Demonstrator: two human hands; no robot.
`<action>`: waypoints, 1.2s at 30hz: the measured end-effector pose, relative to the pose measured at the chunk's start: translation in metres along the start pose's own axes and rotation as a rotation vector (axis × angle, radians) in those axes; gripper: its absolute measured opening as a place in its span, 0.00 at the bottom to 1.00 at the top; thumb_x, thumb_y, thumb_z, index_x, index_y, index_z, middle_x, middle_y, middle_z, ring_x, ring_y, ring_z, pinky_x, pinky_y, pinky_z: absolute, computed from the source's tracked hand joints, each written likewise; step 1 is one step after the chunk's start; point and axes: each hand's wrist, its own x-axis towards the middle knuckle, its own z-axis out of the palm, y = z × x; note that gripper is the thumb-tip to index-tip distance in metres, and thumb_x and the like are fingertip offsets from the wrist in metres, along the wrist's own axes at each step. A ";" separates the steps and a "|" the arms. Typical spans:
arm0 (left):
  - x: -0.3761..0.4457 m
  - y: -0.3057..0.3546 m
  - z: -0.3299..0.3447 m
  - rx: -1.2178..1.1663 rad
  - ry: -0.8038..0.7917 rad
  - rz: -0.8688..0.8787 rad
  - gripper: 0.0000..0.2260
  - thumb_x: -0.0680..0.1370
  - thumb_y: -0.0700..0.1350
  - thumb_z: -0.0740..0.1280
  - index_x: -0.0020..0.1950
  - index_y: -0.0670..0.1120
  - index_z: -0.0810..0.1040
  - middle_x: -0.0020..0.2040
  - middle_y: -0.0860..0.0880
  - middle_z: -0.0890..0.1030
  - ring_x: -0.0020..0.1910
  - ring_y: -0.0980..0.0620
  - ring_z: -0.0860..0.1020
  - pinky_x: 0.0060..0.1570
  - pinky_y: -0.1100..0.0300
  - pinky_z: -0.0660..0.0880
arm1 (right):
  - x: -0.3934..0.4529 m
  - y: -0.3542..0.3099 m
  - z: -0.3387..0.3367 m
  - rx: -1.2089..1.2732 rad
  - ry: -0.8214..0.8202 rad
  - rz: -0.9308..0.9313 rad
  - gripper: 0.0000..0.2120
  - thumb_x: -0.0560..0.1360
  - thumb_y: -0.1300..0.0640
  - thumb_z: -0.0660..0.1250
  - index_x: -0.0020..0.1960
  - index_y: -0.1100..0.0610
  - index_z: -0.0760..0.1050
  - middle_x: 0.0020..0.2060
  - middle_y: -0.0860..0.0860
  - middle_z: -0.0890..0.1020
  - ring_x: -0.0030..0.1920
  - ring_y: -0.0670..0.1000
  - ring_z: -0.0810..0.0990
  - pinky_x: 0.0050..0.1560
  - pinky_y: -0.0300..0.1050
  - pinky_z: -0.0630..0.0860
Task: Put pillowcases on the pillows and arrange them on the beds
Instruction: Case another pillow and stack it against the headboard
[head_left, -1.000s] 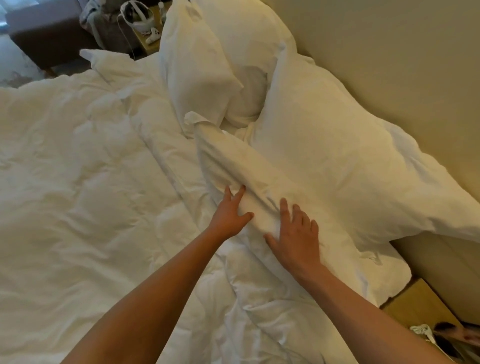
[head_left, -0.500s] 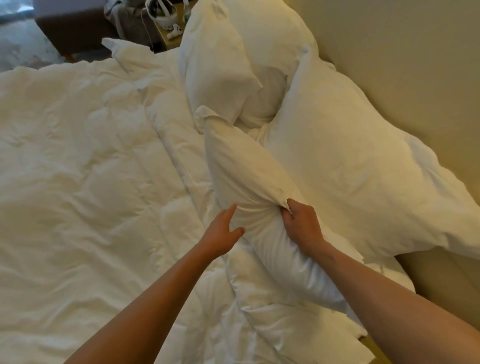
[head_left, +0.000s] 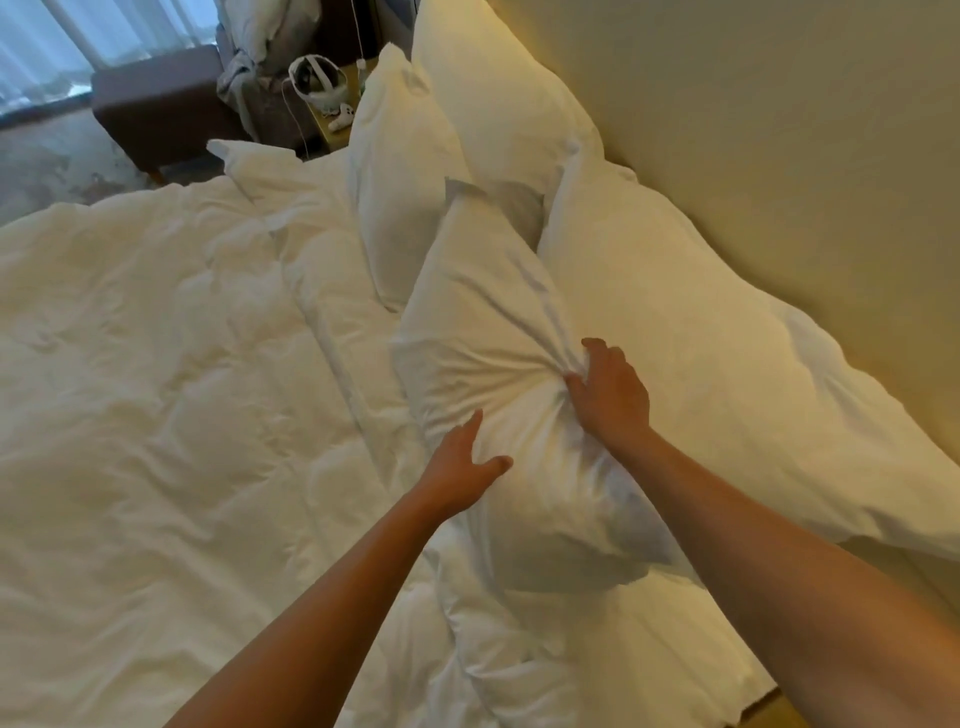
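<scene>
A white cased pillow (head_left: 483, 332) stands tilted at the head of the bed, in front of a larger white pillow (head_left: 691, 364) that leans on the wall. My right hand (head_left: 608, 395) pinches a bunch of its fabric near the middle, and creases radiate from the grip. My left hand (head_left: 462, 462) lies flat against the pillow's lower left side, fingers spread. Two more white pillows stand farther back: a front pillow (head_left: 400, 171) and a back pillow (head_left: 498, 98) against the wall.
A rumpled white duvet (head_left: 156, 389) covers the bed to the left. A beige wall (head_left: 779, 130) runs along the right. Beyond the bed stand a nightstand with a white headset (head_left: 317, 80), a dark bench (head_left: 161, 104) and curtains.
My right hand went from flat on the pillow to gripping its fabric, and the pillow rose more upright. The view lifted and shows more of the room beyond the bed.
</scene>
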 end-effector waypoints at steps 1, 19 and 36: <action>0.005 -0.003 0.007 0.002 -0.004 -0.041 0.41 0.77 0.61 0.70 0.84 0.56 0.51 0.83 0.48 0.57 0.81 0.45 0.59 0.78 0.47 0.60 | -0.001 0.006 0.009 -0.015 -0.021 0.026 0.27 0.81 0.44 0.64 0.76 0.54 0.64 0.65 0.58 0.74 0.62 0.63 0.77 0.54 0.56 0.76; 0.080 0.014 0.101 -0.246 0.129 -0.187 0.48 0.71 0.69 0.71 0.80 0.69 0.42 0.82 0.48 0.60 0.78 0.42 0.64 0.74 0.41 0.67 | 0.006 0.090 0.032 0.192 -0.015 0.013 0.16 0.83 0.43 0.62 0.43 0.52 0.73 0.38 0.54 0.83 0.41 0.61 0.81 0.37 0.48 0.66; 0.062 0.004 0.081 -0.412 0.187 -0.185 0.47 0.73 0.63 0.74 0.81 0.67 0.45 0.80 0.47 0.66 0.74 0.44 0.71 0.72 0.44 0.71 | -0.006 0.069 0.023 0.287 -0.139 -0.044 0.13 0.82 0.46 0.67 0.48 0.55 0.81 0.38 0.51 0.83 0.40 0.55 0.80 0.40 0.51 0.74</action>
